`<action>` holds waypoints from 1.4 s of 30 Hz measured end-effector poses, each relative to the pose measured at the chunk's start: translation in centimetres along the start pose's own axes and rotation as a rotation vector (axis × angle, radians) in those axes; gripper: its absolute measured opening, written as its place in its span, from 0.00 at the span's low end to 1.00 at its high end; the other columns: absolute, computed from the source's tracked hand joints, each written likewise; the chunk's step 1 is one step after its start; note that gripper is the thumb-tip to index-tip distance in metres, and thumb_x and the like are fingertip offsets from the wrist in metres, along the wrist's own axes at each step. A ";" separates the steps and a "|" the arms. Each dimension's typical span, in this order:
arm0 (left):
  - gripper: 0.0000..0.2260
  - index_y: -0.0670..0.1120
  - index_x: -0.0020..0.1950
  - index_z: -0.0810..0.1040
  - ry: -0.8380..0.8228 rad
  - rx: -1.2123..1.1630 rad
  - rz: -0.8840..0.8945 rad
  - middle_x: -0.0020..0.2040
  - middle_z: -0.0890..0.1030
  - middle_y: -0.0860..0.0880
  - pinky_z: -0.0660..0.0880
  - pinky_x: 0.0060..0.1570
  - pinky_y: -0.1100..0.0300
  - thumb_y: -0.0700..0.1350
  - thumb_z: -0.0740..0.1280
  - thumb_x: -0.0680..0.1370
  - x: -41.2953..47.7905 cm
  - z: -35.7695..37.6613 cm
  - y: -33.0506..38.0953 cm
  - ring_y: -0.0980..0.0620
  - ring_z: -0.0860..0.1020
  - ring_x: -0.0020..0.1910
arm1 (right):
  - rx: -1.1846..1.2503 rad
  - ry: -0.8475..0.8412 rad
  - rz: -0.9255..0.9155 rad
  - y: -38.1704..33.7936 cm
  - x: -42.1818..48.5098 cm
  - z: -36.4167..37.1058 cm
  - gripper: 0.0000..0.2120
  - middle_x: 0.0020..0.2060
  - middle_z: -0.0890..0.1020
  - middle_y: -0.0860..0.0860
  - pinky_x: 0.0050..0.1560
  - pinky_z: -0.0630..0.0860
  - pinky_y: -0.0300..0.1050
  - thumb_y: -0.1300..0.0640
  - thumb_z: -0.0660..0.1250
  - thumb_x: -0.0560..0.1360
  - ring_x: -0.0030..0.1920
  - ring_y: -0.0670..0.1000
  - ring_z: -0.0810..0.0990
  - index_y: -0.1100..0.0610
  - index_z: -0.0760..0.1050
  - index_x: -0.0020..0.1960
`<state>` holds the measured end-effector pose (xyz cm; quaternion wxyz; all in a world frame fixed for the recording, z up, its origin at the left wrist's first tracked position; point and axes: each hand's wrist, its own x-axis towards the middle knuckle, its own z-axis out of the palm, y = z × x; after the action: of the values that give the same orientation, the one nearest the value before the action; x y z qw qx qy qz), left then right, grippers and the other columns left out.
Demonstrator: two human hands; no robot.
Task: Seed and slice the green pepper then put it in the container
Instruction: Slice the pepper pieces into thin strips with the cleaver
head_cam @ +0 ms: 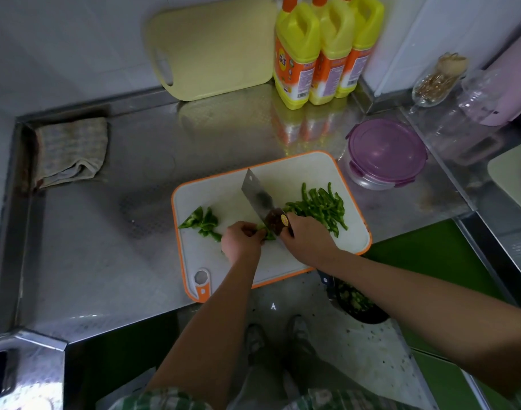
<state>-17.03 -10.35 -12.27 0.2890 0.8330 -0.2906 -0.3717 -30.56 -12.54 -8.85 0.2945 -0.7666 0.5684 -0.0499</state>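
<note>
A white cutting board with an orange rim (pixel 312 170) lies on the steel counter. My right hand (pixel 308 239) grips the dark handle of a cleaver (pixel 257 195), whose blade points away to the far left. My left hand (pixel 243 241) holds down a green pepper piece (pixel 268 233) with curled fingers right beside the blade. Several larger uncut pepper pieces (pixel 204 221) lie on the board's left side. A pile of thin pepper strips (pixel 321 205) sits on the right side. A clear container with a purple lid (pixel 386 153), closed, stands past the board's far right corner.
Three yellow bottles (pixel 321 54) and a pale yellow cutting board (pixel 212 48) lean at the back wall. A folded cloth (pixel 71 150) lies at the far left. Glass jars (pixel 439 81) stand at the right. A black bin with green scraps (pixel 358 306) sits on the floor below.
</note>
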 end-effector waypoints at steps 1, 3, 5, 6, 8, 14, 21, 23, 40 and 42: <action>0.09 0.45 0.49 0.83 0.002 0.006 0.004 0.44 0.84 0.48 0.76 0.42 0.60 0.44 0.76 0.71 0.0 0.0 0.0 0.50 0.81 0.43 | -0.010 -0.008 -0.004 -0.1 0.0 0.0 0.08 0.30 0.71 0.51 0.31 0.67 0.47 0.56 0.58 0.79 0.29 0.52 0.71 0.58 0.67 0.43; 0.09 0.45 0.49 0.83 0.002 0.007 0.010 0.45 0.84 0.48 0.75 0.42 0.61 0.44 0.76 0.71 0.0 0.0 0.0 0.50 0.81 0.44 | -0.033 -0.026 -0.005 -0.2 -0.1 0.0 0.08 0.31 0.72 0.51 0.31 0.65 0.45 0.55 0.57 0.79 0.30 0.52 0.70 0.58 0.67 0.44; 0.09 0.45 0.49 0.83 -0.001 0.004 0.014 0.45 0.84 0.48 0.75 0.42 0.61 0.44 0.76 0.71 0.0 0.0 0.0 0.50 0.81 0.44 | -0.047 -0.024 -0.005 -0.3 -0.1 0.0 0.07 0.32 0.74 0.53 0.31 0.66 0.45 0.55 0.57 0.79 0.31 0.53 0.72 0.58 0.68 0.46; 0.09 0.45 0.49 0.83 -0.002 0.003 0.015 0.44 0.85 0.48 0.76 0.43 0.60 0.44 0.76 0.71 0.1 0.0 -0.1 0.50 0.81 0.44 | -0.056 -0.024 -0.005 -0.3 -0.1 -0.1 0.07 0.33 0.74 0.53 0.31 0.66 0.45 0.55 0.57 0.79 0.31 0.53 0.73 0.58 0.68 0.47; 0.09 0.45 0.49 0.83 -0.003 -0.002 0.019 0.44 0.85 0.48 0.77 0.44 0.59 0.44 0.76 0.71 0.2 0.1 -0.2 0.50 0.82 0.44 | -0.073 -0.031 -0.004 -0.2 -0.2 -0.3 0.06 0.32 0.73 0.52 0.30 0.65 0.44 0.56 0.57 0.79 0.30 0.52 0.72 0.57 0.67 0.46; 0.09 0.45 0.48 0.83 -0.006 -0.014 0.021 0.43 0.85 0.47 0.80 0.47 0.54 0.42 0.77 0.70 0.3 0.2 -0.3 0.49 0.82 0.42 | -0.082 -0.070 0.009 -0.1 -0.1 -0.5 0.07 0.30 0.70 0.50 0.27 0.59 0.43 0.55 0.57 0.79 0.28 0.48 0.68 0.56 0.65 0.43; 0.08 0.44 0.48 0.84 -0.006 -0.031 0.012 0.43 0.84 0.47 0.79 0.44 0.58 0.42 0.76 0.71 0.5 0.1 -0.2 0.50 0.81 0.42 | -0.095 -0.042 0.000 -0.2 0.2 0.3 0.05 0.29 0.66 0.48 0.26 0.58 0.42 0.57 0.56 0.80 0.30 0.51 0.68 0.57 0.66 0.46; 0.08 0.44 0.48 0.84 -0.010 -0.026 0.017 0.43 0.84 0.48 0.77 0.43 0.59 0.42 0.76 0.71 0.5 0.1 -0.1 0.50 0.81 0.42 | -0.088 -0.029 0.015 -0.1 0.3 0.9 0.07 0.29 0.66 0.48 0.27 0.60 0.43 0.57 0.56 0.80 0.32 0.53 0.70 0.59 0.70 0.51; 0.07 0.46 0.46 0.85 -0.046 -0.095 0.004 0.43 0.85 0.49 0.81 0.49 0.52 0.42 0.77 0.70 0.4 -0.5 -0.5 0.50 0.83 0.44 | -0.022 0.033 -0.021 0.0 0.1 0.6 0.06 0.28 0.67 0.49 0.26 0.60 0.44 0.56 0.56 0.80 0.26 0.48 0.65 0.56 0.62 0.45; 0.07 0.47 0.46 0.85 -0.040 -0.086 -0.003 0.44 0.85 0.49 0.80 0.50 0.53 0.43 0.77 0.70 0.4 -0.5 -0.4 0.50 0.82 0.45 | -0.036 -0.001 -0.037 -0.1 -0.1 0.3 0.06 0.29 0.68 0.49 0.28 0.62 0.44 0.56 0.56 0.80 0.27 0.48 0.66 0.56 0.64 0.46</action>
<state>-16.33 -10.26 -12.49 0.3181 0.8125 -0.2790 -0.4010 -30.38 -12.29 -9.03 0.2798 -0.7823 0.5546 -0.0449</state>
